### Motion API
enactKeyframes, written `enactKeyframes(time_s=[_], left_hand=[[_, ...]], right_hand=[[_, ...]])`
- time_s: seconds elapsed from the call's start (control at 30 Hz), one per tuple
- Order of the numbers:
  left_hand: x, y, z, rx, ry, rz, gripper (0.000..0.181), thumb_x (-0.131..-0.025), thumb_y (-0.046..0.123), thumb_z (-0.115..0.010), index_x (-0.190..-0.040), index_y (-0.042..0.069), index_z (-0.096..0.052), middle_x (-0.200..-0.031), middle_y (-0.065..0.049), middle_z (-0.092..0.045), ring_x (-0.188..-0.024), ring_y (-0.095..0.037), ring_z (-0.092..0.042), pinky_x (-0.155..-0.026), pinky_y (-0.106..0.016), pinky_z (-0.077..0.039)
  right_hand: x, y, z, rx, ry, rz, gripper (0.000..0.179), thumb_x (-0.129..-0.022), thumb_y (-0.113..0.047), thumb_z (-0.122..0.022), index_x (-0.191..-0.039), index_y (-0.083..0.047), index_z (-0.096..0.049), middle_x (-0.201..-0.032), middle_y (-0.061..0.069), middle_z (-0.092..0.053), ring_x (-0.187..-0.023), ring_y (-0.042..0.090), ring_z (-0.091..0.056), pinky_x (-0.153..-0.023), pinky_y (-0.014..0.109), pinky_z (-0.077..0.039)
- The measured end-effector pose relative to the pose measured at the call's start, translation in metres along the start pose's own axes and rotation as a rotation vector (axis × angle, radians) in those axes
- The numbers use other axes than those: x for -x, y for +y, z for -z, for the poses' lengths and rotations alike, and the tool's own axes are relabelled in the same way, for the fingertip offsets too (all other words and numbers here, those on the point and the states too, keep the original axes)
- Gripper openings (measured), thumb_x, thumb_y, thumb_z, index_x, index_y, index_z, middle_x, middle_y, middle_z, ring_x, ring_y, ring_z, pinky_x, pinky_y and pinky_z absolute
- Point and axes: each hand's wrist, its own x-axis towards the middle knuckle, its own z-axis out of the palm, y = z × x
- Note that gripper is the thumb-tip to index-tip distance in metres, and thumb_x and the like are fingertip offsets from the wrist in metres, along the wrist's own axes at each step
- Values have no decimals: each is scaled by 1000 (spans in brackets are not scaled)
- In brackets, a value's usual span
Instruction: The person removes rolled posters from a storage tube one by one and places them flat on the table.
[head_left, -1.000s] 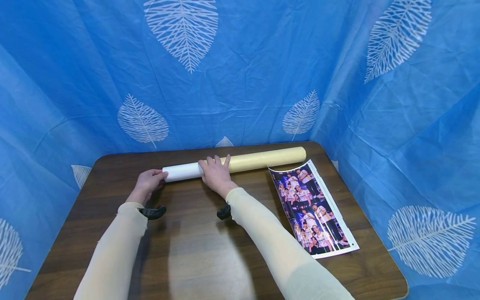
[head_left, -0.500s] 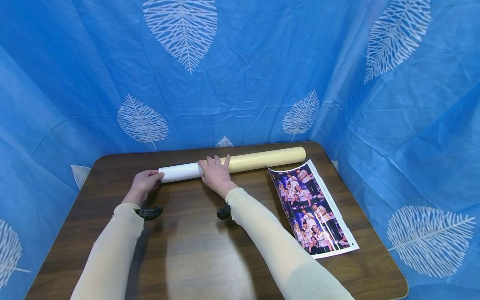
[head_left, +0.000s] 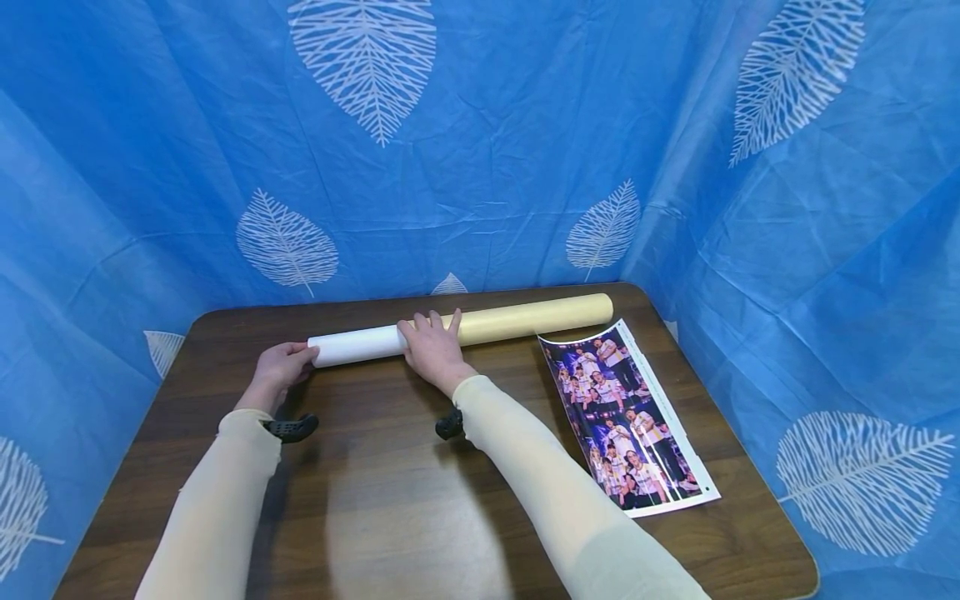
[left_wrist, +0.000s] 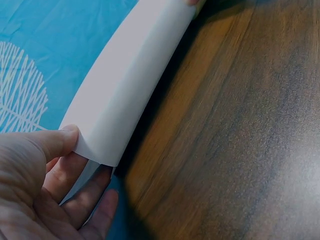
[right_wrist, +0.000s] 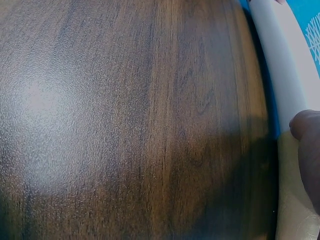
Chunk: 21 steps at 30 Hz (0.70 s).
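A white paper roll [head_left: 357, 345] projects leftward from the mouth of a long cream-coloured tube [head_left: 536, 319] lying along the far side of the table. My left hand [head_left: 284, 367] pinches the roll's outer end; in the left wrist view the thumb lies on top of the paper [left_wrist: 117, 95], with fingers inside and under the open end. My right hand [head_left: 435, 348] holds the tube from above at the mouth, where white paper meets cream tube. In the right wrist view the thumb [right_wrist: 306, 125] sits right at that junction. Within the tube, the rest of the roll is hidden.
A printed photo sheet [head_left: 626, 417] with white borders lies at the right of the wooden table [head_left: 405, 500], its upper left corner curled up. Blue curtains [head_left: 480, 150] with white leaf prints stand close behind the table and along both sides.
My left hand has moved slightly left and toward me, drawing the paper roll further out of the tube. The right hand and tube have stayed in place.
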Motion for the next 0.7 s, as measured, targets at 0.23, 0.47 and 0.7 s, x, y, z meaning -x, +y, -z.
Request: enactKeyframes(time_s=[0.23,0.47,0.7], left_hand=[[2,0,2,12,15,-1,56,-107,28,-55,-149,-6,-44,-154,-29,-39,-136,-42,-46,-112,-50,-40],[3,-1,8,-10,18,10,57,-107,30,-55,-150,-6,-42,-155,-30,-38,-137,-43,-46,-112,-51,-40],[2,-4,12,-8,21,16,58,-107,31,-55,-151,-5,-43,-155,-29,-37,-138,-43,-44,-113,-51,-39]], right_hand=[[0,0,-1,0,-2,-1,48,-98,-41,-66,-142,-32,-51,-143,2,-55,-140,34,-42,-112,75,-19],[1,0,0,1,4,-4,47,-98,-41,-67,-142,-32,-51,-144,2,-54,-140,34,-43,-112,75,-18],[1,0,-1,3,13,-4,47,-97,-39,-67,-141,-32,-51,-144,2,-55,-140,34,-44,-112,75,-19]])
